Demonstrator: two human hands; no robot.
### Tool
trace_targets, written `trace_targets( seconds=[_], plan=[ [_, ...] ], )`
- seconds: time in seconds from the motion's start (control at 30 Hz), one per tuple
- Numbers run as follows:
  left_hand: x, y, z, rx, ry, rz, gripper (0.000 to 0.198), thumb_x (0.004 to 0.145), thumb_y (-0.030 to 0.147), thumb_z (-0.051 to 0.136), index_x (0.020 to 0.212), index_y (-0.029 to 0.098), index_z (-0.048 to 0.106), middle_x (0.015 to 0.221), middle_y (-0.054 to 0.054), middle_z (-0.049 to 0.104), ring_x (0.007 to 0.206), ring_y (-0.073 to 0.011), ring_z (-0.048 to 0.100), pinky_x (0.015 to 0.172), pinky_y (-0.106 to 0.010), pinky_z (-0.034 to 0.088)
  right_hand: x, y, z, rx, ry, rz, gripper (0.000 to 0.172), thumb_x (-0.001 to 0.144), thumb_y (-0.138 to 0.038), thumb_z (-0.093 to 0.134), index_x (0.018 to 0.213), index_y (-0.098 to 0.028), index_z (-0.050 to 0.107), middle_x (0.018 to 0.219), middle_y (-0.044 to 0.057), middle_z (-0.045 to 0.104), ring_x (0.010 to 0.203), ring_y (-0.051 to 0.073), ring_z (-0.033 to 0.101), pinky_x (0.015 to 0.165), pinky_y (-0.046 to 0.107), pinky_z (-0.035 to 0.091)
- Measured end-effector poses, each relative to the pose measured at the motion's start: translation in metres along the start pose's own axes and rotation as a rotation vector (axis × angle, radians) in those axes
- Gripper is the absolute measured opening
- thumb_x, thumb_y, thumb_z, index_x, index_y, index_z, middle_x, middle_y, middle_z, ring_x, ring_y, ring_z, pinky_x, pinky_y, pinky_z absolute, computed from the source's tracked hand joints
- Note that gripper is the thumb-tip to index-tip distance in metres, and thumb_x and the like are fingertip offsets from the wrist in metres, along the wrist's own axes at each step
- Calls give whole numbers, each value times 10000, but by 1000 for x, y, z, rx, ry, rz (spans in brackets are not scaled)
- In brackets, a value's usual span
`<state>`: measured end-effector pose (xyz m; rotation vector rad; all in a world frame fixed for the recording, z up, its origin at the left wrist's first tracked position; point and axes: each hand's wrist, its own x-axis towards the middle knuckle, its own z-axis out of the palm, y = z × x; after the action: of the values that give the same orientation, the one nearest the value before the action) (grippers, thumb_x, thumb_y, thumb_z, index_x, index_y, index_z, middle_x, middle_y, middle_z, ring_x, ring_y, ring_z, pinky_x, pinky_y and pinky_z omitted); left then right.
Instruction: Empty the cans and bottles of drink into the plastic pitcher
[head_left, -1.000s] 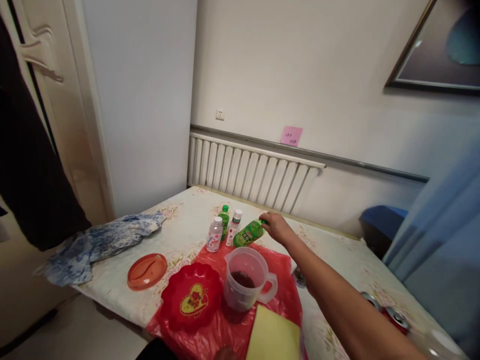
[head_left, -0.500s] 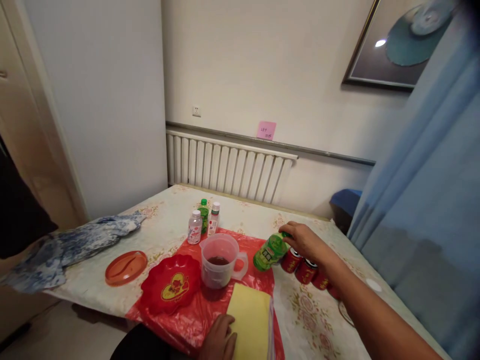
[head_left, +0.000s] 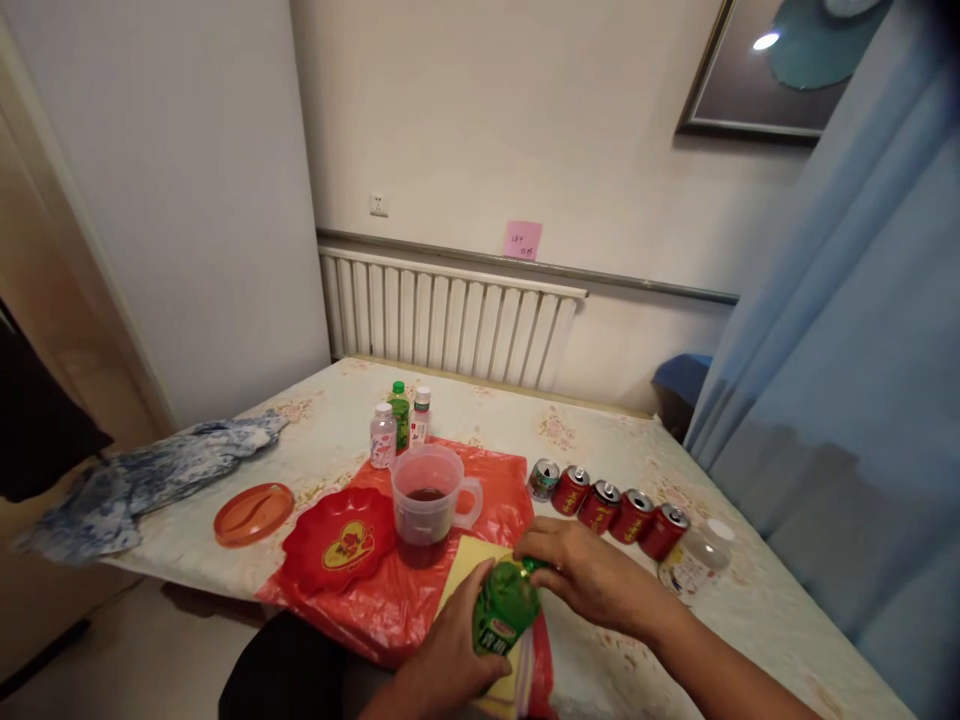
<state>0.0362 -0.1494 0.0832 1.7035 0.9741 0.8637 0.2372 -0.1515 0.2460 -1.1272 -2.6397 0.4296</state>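
Observation:
A green plastic drink bottle (head_left: 504, 612) is tilted above a yellow cloth (head_left: 471, 556). My left hand (head_left: 457, 635) wraps around the bottle's body. At its neck, the fingers of my right hand (head_left: 570, 570) close on the green cap (head_left: 531, 564). Just beyond stands a clear measuring jug (head_left: 427, 500) with dark liquid inside and its handle to the right. Left of the jug lies a red scalloped plate (head_left: 300, 555) with a yellow heart design. Jug, plate and cloth rest on a red plastic sheet (head_left: 375, 625).
Several red cans (head_left: 600, 507) and a grey-green can (head_left: 544, 481) stand in a row at right, ending at a clear bottle (head_left: 701, 562). Small bottles (head_left: 383, 437) stand behind the jug. An orange lid (head_left: 253, 514) and a blue-white cloth (head_left: 165, 485) lie at left.
My right hand has brought the green bottle from beside the cans toward me. My left hand has left the yellow cloth and taken hold of the bottle's body. The view has shifted slightly.

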Motion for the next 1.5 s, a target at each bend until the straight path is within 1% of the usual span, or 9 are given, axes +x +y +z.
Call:
trace_targets(
  seconds=[0.2,0.5,0.7,0.97,1.07,1.17,1.23,1.37,1.5],
  plan=[
    [-14,-10,0,-212,-72,-9,725,518,82,729,1201,204,517,1096,-24,608,988,-243,546,839,-339,443,9,-13,18,46,-63,-51,74,897,-230,600,916,-191,660,919,41,657,846,167,609,748,247,424],
    [-42,-8,-12,-191,-68,-171,634,509,29,645,1109,198,529,975,12,576,919,-203,528,796,-304,419,18,-9,46,183,-20,-73,109,922,-228,560,945,-206,664,895,23,679,850,157,615,764,232,433],
    [-46,-15,-19,-164,-49,-175,603,500,29,618,1070,201,524,949,20,571,871,-183,511,726,-270,407,22,-11,61,162,60,-79,143,946,-244,502,949,-202,639,897,30,652,841,163,598,762,254,433],
    [-50,-29,-25,-185,-98,-163,594,526,65,642,1093,205,531,988,18,565,934,-203,501,792,-293,407,24,-4,79,410,146,-144,209,956,-256,457,912,-204,655,935,48,659,911,175,598,847,294,440],
    [-51,-38,-27,-243,-101,-140,622,530,70,644,1125,214,533,973,24,572,901,-196,496,775,-291,414,27,10,89,657,259,-14,197,923,-324,501,925,-200,654,866,33,653,739,147,598,716,277,467],
    [-54,-42,-28,-301,-77,-144,739,524,70,630,1237,217,500,1007,15,589,925,-207,512,826,-314,422,34,34,111,939,353,251,240,859,-400,540,952,-193,615,715,-14,622,525,111,541,553,255,444],
    [-57,-44,-30,-314,-48,-164,799,521,76,631,1292,222,477,1051,1,597,964,-223,522,866,-331,422,41,51,132,1071,373,437,307,766,-455,589,945,-205,580,801,-9,654,469,101,544,478,248,428],
    [-63,-51,-34,-327,-26,-170,867,555,150,689,1374,248,422,1151,-17,597,1065,-269,525,958,-380,407,52,73,181,1100,341,583,330,671,-475,591,848,-203,530,775,-1,662,400,119,561,401,256,428],
    [-67,-59,-39,-363,0,-157,899,570,253,761,1396,235,406,1255,-48,580,1177,-314,494,1027,-416,378,57,80,217,1089,307,685,275,717,-415,535,880,-194,553,573,-27,621,465,171,635,475,281,503]
  ],
)
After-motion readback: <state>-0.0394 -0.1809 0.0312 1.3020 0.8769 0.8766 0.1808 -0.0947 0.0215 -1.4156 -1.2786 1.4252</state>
